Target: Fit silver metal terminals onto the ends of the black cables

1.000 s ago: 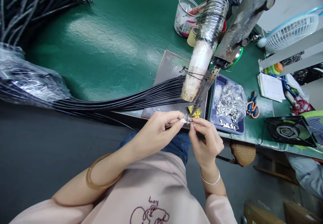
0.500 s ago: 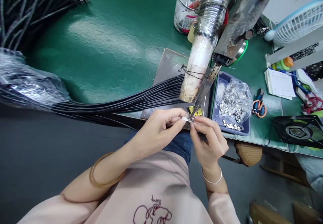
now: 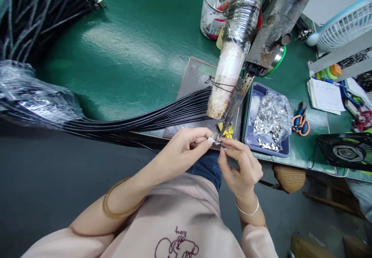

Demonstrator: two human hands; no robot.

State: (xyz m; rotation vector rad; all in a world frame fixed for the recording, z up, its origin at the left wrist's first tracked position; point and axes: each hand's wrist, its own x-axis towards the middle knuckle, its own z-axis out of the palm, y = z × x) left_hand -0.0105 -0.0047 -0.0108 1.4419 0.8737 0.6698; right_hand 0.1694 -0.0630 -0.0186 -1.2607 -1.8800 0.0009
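My left hand [image 3: 181, 151] and my right hand [image 3: 241, 165] meet at the table's near edge, both pinched on a small silver metal piece [image 3: 215, 140] at the end of a black cable. The piece sits right under the tip of a thin metal tool [image 3: 236, 103] that slants down from a grimy machine arm [image 3: 276, 21]. A white, film-wrapped hose end [image 3: 225, 87] hangs just behind. A bundle of black cables [image 3: 139, 120] runs left from my hands across a grey plate [image 3: 193, 79].
A blue tray [image 3: 283, 149] holds a plastic bag of small metal clips [image 3: 270, 120]. Orange-handled scissors [image 3: 300, 124], a notepad [image 3: 325, 95], a black fan [image 3: 344, 151], a white fan [image 3: 343, 31] and a clear jar [image 3: 210, 14] stand around. More bagged cables [image 3: 31, 95] lie at left.
My hands have stayed pinched together under the tool tip, with only slight finger shifts. The view has drifted a little, so the bench items sit slightly further right.
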